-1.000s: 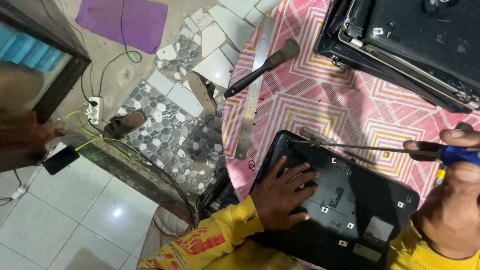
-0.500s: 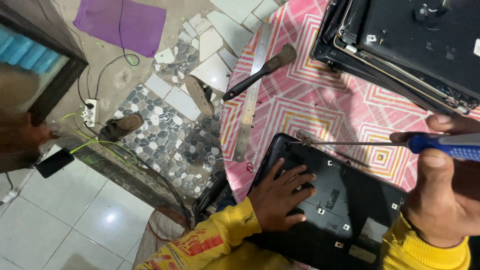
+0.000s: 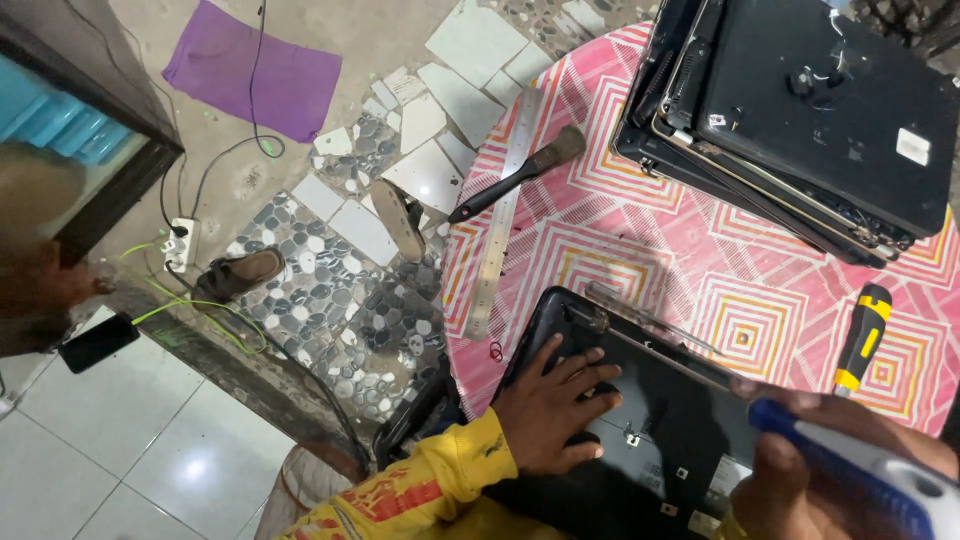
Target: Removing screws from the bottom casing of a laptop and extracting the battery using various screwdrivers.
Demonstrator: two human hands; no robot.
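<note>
Left hand (image 3: 553, 408): fingers spread open and pressed flat, palm down, on the upturned base of a black laptop (image 3: 640, 430) lying at the near edge of the round table; yellow sleeve (image 3: 420, 495) with red print runs back to the lower frame edge.

Right hand (image 3: 835, 470): fingers closed around the blue-and-white handle of a screwdriver (image 3: 860, 475), blurred, over the right part of the same laptop base. The thin metal shaft (image 3: 650, 318) lies across the laptop's far edge, pointing left.

Laptop base: several small pale square stickers or pads near its centre; detail too small to tell.

Table cover (image 3: 620, 230): pink cloth with orange and white nested-square pattern.

Second screwdriver (image 3: 862, 338), yellow and black handle, lying on the cloth just right of the laptop.

Stack of dark laptops (image 3: 800, 120) at the far right of the table; the top one bears a small white rectangular label (image 3: 912, 146) near its right corner.

Steel ruler (image 3: 500, 220) and black-handled brush (image 3: 515, 175) crossing at the table's left edge.

Floor: purple mat (image 3: 255, 70), white power strip (image 3: 180, 243) with cables, two brown sandals (image 3: 238, 275), dark phone (image 3: 98, 342).

Change since half a second earlier: the right hand has dropped lower and nearer the camera, the handle now at the bottom right corner; the yellow-handled screwdriver, previously hidden, is now exposed; the left hand has stayed put.
</note>
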